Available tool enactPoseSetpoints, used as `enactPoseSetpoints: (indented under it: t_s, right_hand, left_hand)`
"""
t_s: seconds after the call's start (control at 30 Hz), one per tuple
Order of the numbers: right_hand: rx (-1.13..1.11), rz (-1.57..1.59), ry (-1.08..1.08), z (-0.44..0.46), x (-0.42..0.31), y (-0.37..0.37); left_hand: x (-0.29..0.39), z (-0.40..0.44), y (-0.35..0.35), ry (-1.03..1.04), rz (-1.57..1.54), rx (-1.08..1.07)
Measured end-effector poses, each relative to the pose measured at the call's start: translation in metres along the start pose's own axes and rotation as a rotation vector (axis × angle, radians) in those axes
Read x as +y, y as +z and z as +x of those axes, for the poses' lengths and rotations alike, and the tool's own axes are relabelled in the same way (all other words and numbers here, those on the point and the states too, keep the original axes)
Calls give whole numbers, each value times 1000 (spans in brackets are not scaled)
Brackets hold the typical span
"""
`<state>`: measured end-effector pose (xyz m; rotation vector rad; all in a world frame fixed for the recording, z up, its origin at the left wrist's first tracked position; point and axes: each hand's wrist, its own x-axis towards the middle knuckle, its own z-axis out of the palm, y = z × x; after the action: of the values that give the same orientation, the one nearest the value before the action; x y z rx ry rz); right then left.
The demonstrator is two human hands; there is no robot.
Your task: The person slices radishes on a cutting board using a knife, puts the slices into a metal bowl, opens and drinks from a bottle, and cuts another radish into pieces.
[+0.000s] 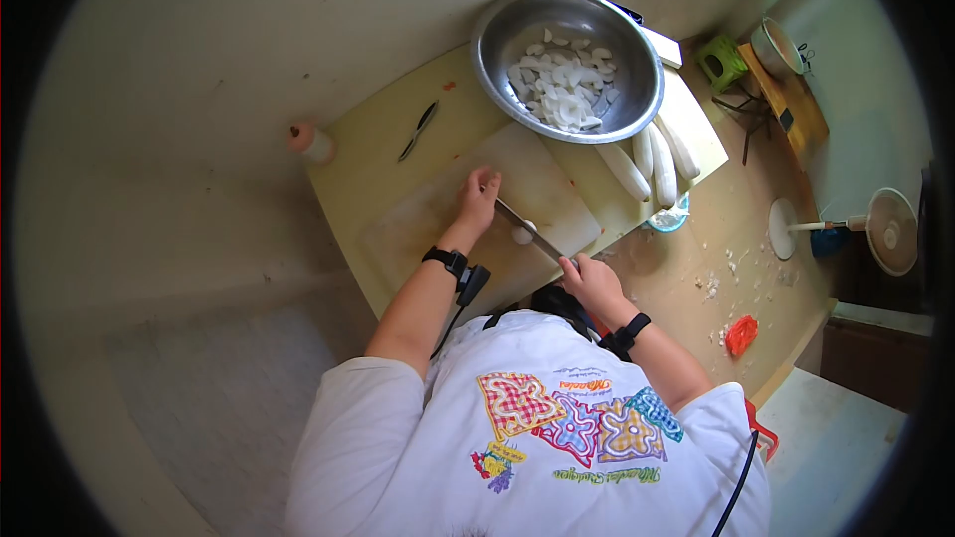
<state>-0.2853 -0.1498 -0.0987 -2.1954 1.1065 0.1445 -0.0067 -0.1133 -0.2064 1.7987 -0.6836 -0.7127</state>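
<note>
My right hand (594, 283) is wrapped round the handle of a long kitchen knife (543, 241). The blade slants up and left across a pale cutting board (418, 229). At the tip end is my left hand (480, 201), its fingers curled and closed against the blade. A small white piece of peeled vegetable (524, 232) lies on the board, touching or just under the middle of the blade. Beyond the board, a large metal bowl (487, 50) holds many white slices. Several long peeled white vegetables (637, 171) lie to the right of the bowl.
A slim black-handled tool (419, 129) lies on the yellowish table (373, 124), near a pinkish bottle (311, 142). On the floor stand a blue-rimmed container (668, 216) and a fan (890, 231). White scraps and a red bag (741, 335) lie there too.
</note>
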Motion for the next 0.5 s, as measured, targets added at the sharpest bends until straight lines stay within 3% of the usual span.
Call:
enactPoseSetpoints:
  t_s: [0.1, 0.17, 0.37, 0.5]
  right_hand:
    - [-14, 82, 52, -3, -6, -4]
    - [-24, 119, 77, -4, -10, -3]
    - [-30, 160, 118, -7, -20, -2]
    - [12, 95, 84, -9, -29, 2]
  left_hand:
    - [-6, -20, -21, -53, -160, 127]
    - [-13, -39, -49, -122, -169, 322]
    - [-30, -102, -150, -38, 312, 332]
    - [-45, -132, -177, -179, 146, 231]
